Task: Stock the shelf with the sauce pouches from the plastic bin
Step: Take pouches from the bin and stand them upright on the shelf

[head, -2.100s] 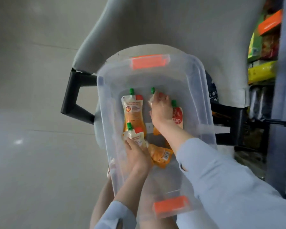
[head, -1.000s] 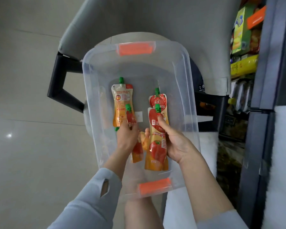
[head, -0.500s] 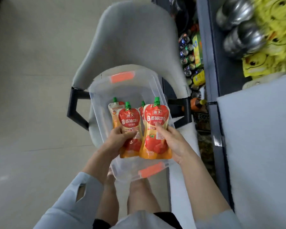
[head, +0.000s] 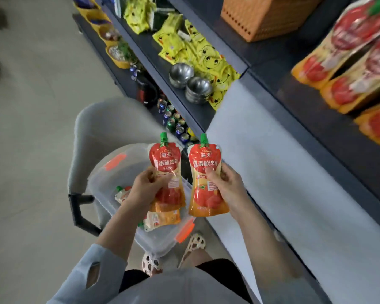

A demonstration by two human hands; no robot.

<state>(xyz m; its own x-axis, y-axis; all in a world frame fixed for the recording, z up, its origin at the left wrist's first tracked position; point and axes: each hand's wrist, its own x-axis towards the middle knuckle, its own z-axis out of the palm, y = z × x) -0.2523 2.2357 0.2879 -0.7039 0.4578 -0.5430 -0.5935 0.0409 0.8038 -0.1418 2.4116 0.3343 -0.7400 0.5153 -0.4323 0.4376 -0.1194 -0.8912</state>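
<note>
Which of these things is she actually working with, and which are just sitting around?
In use: left hand with pouch; right hand with pouch; bin with spare pouches; stocked pouches.

Lying about: steel bowls, yellow packets, orange basket, cans, chair.

The left pouch (head: 166, 170) and the right pouch (head: 205, 178) each carry a white badge reading 海天 above large white characters 番茄沙司. Smaller print lower on both is too blurred to read, as are the shelf pouches' (head: 347, 51) labels.
</note>
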